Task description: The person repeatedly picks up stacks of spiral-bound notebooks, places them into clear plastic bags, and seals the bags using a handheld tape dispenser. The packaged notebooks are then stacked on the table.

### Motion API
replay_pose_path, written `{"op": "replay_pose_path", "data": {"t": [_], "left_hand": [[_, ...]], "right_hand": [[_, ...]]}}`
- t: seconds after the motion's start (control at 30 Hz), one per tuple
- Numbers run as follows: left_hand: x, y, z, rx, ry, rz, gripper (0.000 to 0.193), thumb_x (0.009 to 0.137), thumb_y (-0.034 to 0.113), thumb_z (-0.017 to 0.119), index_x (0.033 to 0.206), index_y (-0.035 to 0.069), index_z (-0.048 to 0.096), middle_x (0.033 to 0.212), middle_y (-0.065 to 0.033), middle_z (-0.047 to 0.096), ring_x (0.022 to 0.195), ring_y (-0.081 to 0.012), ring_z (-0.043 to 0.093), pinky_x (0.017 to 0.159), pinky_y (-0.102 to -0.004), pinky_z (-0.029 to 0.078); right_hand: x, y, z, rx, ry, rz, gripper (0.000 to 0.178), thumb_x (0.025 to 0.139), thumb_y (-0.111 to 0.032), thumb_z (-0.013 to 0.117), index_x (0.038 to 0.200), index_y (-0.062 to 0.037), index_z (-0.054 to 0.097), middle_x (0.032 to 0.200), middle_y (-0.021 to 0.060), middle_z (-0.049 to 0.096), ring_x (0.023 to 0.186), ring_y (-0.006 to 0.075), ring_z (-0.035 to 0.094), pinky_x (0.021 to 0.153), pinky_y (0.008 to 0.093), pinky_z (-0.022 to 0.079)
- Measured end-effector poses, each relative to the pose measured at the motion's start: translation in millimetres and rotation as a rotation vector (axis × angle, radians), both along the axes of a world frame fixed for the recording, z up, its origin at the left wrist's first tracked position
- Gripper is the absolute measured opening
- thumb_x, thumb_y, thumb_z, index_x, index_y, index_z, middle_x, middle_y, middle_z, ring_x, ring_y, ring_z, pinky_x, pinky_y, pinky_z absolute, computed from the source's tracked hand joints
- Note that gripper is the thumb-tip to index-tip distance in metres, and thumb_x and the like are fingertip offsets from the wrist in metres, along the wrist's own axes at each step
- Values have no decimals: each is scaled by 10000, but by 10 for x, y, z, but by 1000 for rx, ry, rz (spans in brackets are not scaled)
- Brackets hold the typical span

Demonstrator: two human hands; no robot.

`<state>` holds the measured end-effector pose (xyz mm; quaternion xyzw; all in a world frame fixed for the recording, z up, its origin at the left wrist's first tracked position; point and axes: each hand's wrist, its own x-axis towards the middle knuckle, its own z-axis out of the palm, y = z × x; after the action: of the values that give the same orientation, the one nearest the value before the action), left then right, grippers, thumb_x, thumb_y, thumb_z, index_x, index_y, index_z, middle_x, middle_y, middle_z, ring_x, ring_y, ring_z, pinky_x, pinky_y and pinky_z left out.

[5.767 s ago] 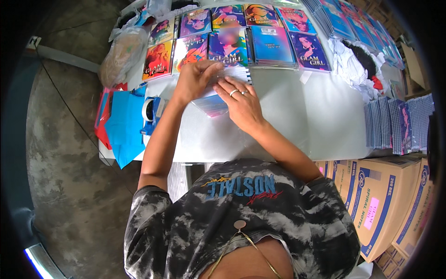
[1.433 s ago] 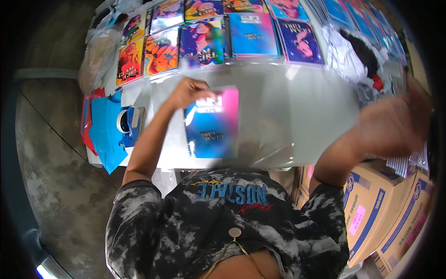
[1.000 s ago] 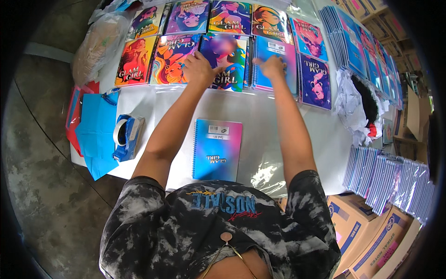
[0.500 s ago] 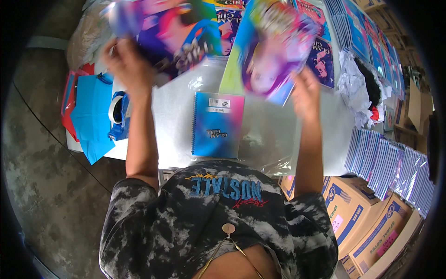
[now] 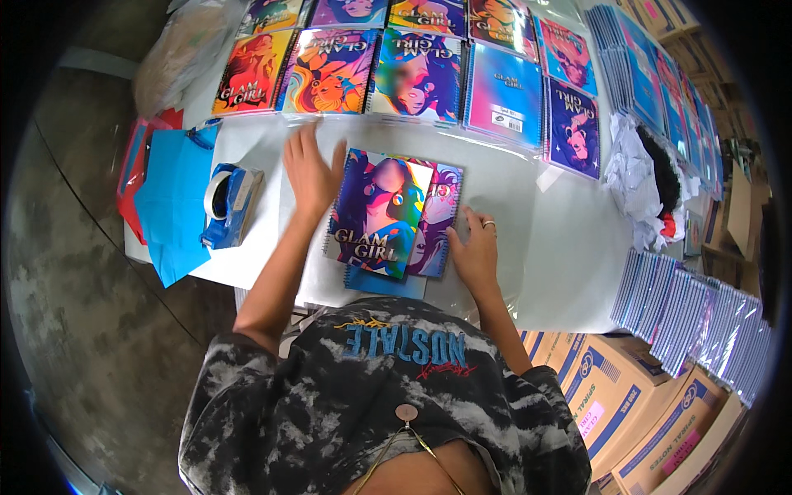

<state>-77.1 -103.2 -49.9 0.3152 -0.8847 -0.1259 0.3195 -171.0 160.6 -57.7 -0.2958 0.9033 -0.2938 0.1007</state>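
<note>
Notebooks (image 5: 381,216) lie stacked on the worktop (image 5: 569,260). The left hand (image 5: 312,175) and right hand (image 5: 477,254) flank them, fingers parted and empty.

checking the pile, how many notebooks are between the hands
3 visible: multicoloured rectangular spiral notebook on top, purple rectangular notebook jutting right, blue rectangular notebook poking out underneath; others may be hidden.

The multicolored spiral notebook (image 5: 375,219) and purple spiral notebook (image 5: 443,219), aloft half a second ago, now lie overlapping on the blue-and-pink spiral notebook (image 5: 384,283), leaving its lower strip exposed. The left hand (image 5: 312,175) and right hand (image 5: 478,252), previously raised with them, now flank the pile, fingers loose.
</note>
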Motion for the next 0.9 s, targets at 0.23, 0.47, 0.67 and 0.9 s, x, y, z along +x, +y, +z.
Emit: {"op": "replay_pose_path", "data": {"t": [0.23, 0.47, 0.67, 0.9], "left_hand": [[-398, -888, -243, -104, -323, -427, 555, 799, 292, 644, 1300, 135, 465, 1318, -130, 469, 1192, -308, 460, 977, -373, 382], [-325, -767, 363, 497, -44, -368, 409, 853, 318, 591, 1129, 16, 599, 1108, -157, 618, 1056, -258, 573, 910, -328, 424], [-772, -454, -249, 7, -334, -223, 705, 772, 439, 641, 1322, 66, 404, 1325, -236, 413, 1257, -359, 369, 1041, -397, 305], [-836, -590, -17, 331, -510, -406, 671, 751, 445, 605, 1323, 140, 430, 1351, -146, 427, 1236, -293, 417, 998, -383, 367]], "right_hand": [[-51, -134, 56, -155, -260, 73, 485, 766, -116, 669, 1224, -64, 519, 1041, 166, 527, 923, 271, 546, 808, 342, 449], [32, -57, -213, -307, -326, -16, 522, 766, -123, 677, 1245, -31, 491, 1153, 159, 479, 974, 222, 534, 840, 313, 441], [108, -159, -179, -206, -324, -22, 732, 688, -140, 742, 1320, -39, 385, 1300, 204, 353, 1148, 286, 416, 945, 358, 366], [232, -144, -215, -121, -171, 67, 904, 633, -185, 771, 1383, -80, 278, 1357, 232, 295, 1228, 387, 281, 1025, 445, 251]]}}
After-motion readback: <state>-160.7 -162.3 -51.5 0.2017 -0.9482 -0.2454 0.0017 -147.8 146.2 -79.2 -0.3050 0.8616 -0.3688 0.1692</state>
